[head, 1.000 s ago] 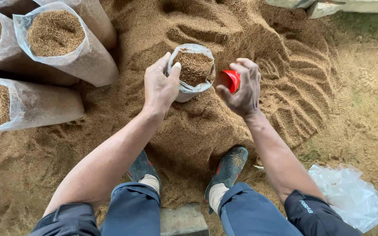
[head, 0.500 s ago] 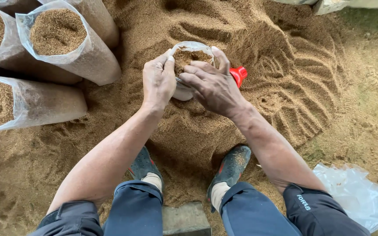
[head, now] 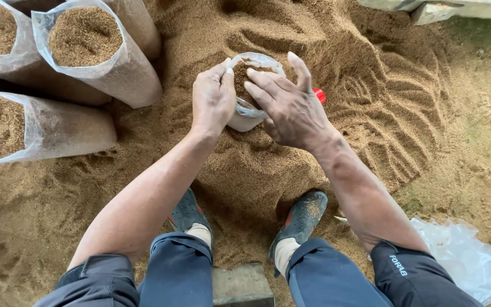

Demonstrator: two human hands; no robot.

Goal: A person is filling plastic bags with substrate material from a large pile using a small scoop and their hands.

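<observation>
On the heap of tan sawdust [head: 325, 68], both hands work a small clear plastic bag [head: 246, 116] half full of the same grain.

The left hand [head: 213, 98] pinches the bag's rim; the right hand [head: 291, 105], fingers spread flat, presses the fill. Pressing evenly with the rim held taut should avoid spills. A red cap [head: 320, 95] lies just behind; filled bags [head: 95, 57] stand at left.

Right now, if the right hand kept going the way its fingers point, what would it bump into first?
Probably the sawdust-like fill inside the small clear bag. The right hand points its fingers up-left over the bag's open mouth, which the left hand grips at the rim. Depth is hard to judge.
</observation>
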